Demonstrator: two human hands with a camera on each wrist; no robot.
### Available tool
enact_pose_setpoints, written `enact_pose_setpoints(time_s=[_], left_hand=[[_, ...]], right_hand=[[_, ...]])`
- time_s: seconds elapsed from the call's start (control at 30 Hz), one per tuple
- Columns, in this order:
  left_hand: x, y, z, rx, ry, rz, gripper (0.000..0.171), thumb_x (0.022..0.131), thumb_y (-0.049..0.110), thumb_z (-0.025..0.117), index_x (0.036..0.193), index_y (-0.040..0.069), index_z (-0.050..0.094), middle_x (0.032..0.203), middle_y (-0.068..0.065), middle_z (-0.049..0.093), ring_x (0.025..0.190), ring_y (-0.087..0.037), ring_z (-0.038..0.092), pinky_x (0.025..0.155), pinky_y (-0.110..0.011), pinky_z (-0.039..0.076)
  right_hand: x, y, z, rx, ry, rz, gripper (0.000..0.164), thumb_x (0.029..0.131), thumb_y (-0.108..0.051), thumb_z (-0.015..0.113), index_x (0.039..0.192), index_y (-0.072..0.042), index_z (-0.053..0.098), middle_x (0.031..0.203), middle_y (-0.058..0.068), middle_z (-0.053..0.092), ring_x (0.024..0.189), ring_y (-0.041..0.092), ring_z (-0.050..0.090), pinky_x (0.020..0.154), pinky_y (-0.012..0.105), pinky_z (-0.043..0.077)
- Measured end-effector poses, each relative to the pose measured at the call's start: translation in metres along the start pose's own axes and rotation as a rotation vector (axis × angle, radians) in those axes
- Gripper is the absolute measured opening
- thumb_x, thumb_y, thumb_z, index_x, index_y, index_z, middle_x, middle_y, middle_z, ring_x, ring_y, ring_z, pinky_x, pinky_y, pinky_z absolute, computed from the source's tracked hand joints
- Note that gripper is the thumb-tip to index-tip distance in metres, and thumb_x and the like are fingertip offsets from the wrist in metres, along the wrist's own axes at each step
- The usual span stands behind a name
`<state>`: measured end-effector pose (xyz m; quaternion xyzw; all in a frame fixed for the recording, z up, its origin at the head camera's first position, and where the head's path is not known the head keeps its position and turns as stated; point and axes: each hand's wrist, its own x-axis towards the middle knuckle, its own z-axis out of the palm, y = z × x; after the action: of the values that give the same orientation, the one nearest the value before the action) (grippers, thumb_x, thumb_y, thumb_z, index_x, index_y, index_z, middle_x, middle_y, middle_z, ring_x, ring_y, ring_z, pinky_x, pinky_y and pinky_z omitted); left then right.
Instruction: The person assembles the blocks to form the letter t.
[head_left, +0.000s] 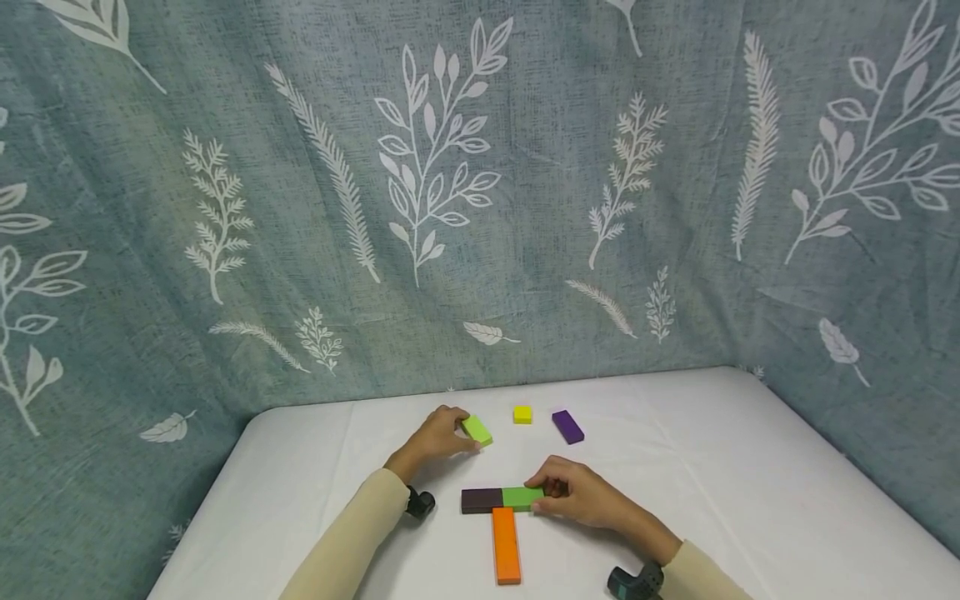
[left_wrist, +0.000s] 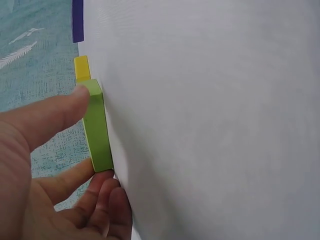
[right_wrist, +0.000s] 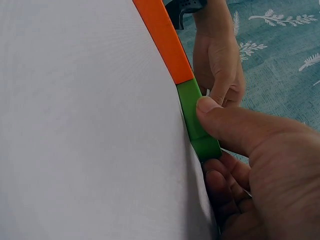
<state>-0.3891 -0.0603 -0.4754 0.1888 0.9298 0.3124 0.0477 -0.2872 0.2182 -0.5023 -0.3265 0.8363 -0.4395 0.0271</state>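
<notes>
My left hand (head_left: 441, 433) pinches a lime green block (head_left: 477, 430) between thumb and fingers at the far left of the table. In the left wrist view the thumb lies on one end of that block (left_wrist: 97, 127) and a fingertip on the other. My right hand (head_left: 581, 493) grips a darker green block (head_left: 521, 498) by its right end. That block lies end to end with a dark brown block (head_left: 481, 501). Below where the two meet, a long orange block (head_left: 506, 546) points toward me, forming a T shape. In the right wrist view the orange block (right_wrist: 165, 40) meets the green one.
A small yellow block (head_left: 522, 415) and a purple block (head_left: 567, 427) lie toward the back of the white-covered table (head_left: 712, 467). Behind the table hangs a teal curtain (head_left: 540, 208) with white leaf prints, which also runs down both sides.
</notes>
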Motion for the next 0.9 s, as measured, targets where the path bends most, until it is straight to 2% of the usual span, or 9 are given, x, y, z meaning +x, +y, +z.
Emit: enact_pose_setpoints(time_s=[0.23, 0.4, 0.67, 0.9], left_hand=[[-0.001, -0.001, 0.001, 0.001, -0.001, 0.008, 0.063, 0.082, 0.031, 0.083, 0.132, -0.002, 0.061, 0.11, -0.011, 0.058, 0.097, -0.02, 0.05, 0.09, -0.04, 0.047], [-0.001, -0.002, -0.001, -0.038, -0.014, 0.045, 0.061, 0.084, 0.031, 0.081, 0.132, 0.0, 0.061, 0.118, -0.014, 0.059, 0.107, -0.025, 0.057, 0.093, -0.043, 0.05], [-0.006, 0.0, -0.005, -0.093, -0.066, 0.097, 0.059, 0.084, 0.031, 0.081, 0.132, 0.003, 0.062, 0.123, -0.013, 0.059, 0.112, -0.027, 0.058, 0.096, -0.043, 0.05], [-0.018, 0.008, -0.008, -0.127, -0.114, 0.139, 0.057, 0.084, 0.029, 0.081, 0.132, 0.004, 0.061, 0.13, -0.015, 0.058, 0.116, -0.03, 0.057, 0.098, -0.045, 0.049]], right_hand=[[-0.001, -0.001, 0.0, -0.001, 0.002, 0.006, 0.027, 0.089, -0.027, 0.077, 0.113, -0.015, 0.072, 0.097, 0.002, 0.064, 0.081, 0.005, 0.055, 0.07, 0.019, 0.048], [0.0, -0.001, 0.0, -0.014, 0.001, 0.021, 0.027, 0.089, -0.028, 0.077, 0.112, -0.016, 0.073, 0.097, 0.0, 0.064, 0.082, 0.004, 0.055, 0.071, 0.019, 0.049], [0.0, 0.0, -0.001, -0.022, -0.006, 0.027, 0.027, 0.089, -0.027, 0.077, 0.113, -0.016, 0.073, 0.098, 0.001, 0.065, 0.081, 0.004, 0.055, 0.071, 0.02, 0.049], [0.001, -0.001, -0.002, -0.037, -0.012, 0.045, 0.028, 0.09, -0.03, 0.076, 0.114, -0.016, 0.072, 0.098, 0.001, 0.065, 0.081, 0.003, 0.054, 0.071, 0.02, 0.049]])
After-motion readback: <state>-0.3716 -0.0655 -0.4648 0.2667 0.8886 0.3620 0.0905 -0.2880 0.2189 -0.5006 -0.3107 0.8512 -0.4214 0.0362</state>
